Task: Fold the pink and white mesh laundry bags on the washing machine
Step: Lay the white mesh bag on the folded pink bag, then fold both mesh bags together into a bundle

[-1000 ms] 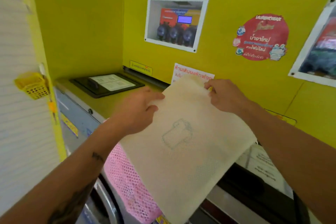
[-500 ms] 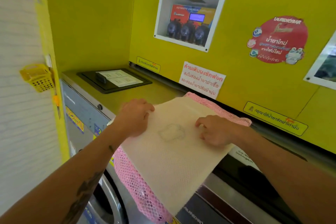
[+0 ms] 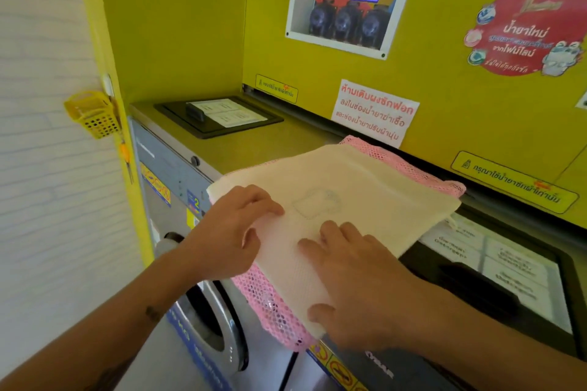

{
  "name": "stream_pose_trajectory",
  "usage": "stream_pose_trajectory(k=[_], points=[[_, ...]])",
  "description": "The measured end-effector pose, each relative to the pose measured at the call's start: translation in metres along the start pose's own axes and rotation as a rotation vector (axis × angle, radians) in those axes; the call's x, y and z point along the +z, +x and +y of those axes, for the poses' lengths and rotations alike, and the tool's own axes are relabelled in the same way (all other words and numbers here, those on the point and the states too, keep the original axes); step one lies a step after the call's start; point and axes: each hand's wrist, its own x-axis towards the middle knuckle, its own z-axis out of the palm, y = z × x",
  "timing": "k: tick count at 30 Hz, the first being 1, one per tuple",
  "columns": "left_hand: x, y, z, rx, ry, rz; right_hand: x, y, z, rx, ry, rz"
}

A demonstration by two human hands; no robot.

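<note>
A white mesh laundry bag (image 3: 359,181) lies flat on top of the washing machine (image 3: 254,149), its near end hanging over the front edge. Under it lies a pink mesh laundry bag (image 3: 270,305); only its far rim and its near left edge show. My left hand (image 3: 232,232) rests on the white bag's left edge, fingers spread, thumb curled at the border. My right hand (image 3: 352,273) lies palm down on the bag's near part, fingers apart. Neither hand pinches the fabric.
A black detergent drawer lid (image 3: 219,117) with white labels sits at the back left of the machine top. Another dark lid (image 3: 495,276) is to the right. A yellow basket (image 3: 95,114) hangs on the left wall. The yellow back wall (image 3: 444,111) is close behind. The round door (image 3: 209,327) is below.
The white bag, held up by its top corners a second ago, now lies on the pink bag. Both hands have let go and slid toward me over the fabric.
</note>
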Motion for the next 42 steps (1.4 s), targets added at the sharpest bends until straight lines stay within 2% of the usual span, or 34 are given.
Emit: stream_pose_trajectory(k=[3, 6, 8, 10, 15, 18, 22, 28, 30, 32, 36, 39, 42], points=[[0.007, -0.024, -0.002, -0.019, 0.1, -0.059, 0.023, -0.002, -0.008, -0.02, -0.153, 0.056], [0.023, -0.042, -0.005, 0.015, 0.254, -0.154, 0.049, 0.001, -0.011, 0.045, -0.336, -0.003], [0.034, -0.046, -0.006, 0.036, 0.348, -0.192, 0.061, 0.006, -0.011, 0.095, -0.41, 0.116], [0.04, -0.046, -0.007, 0.032, 0.401, -0.217, 0.061, 0.01, -0.01, 0.122, -0.392, 0.196], [0.04, -0.051, -0.005, 0.015, 0.397, -0.22, 0.057, 0.016, 0.003, 0.013, -0.336, 0.33], [0.043, -0.052, -0.002, 0.013, 0.387, -0.218, 0.05, 0.014, 0.006, 0.007, -0.231, 0.391], [0.055, -0.051, 0.011, -0.013, 0.323, -0.151, 0.036, 0.003, 0.017, -0.032, -0.016, 0.341], [0.061, -0.036, 0.04, 0.035, 0.153, 0.195, 0.019, -0.03, 0.053, -0.023, 0.428, 0.258], [0.044, -0.023, 0.051, 0.09, 0.076, 0.23, 0.015, -0.04, 0.069, -0.042, 0.639, 0.229], [0.015, -0.002, 0.064, 0.148, 0.005, 0.185, 0.008, -0.051, 0.085, -0.042, 0.823, 0.301], [-0.049, 0.05, 0.089, 0.206, -0.158, -0.173, -0.023, -0.068, 0.114, -0.013, 0.97, 0.455], [-0.081, 0.099, 0.095, 0.146, -0.218, -0.32, -0.045, -0.064, 0.135, 0.025, 0.974, 0.575], [-0.091, 0.15, 0.097, 0.096, -0.185, -0.39, -0.05, -0.051, 0.16, 0.141, 0.903, 0.652]])
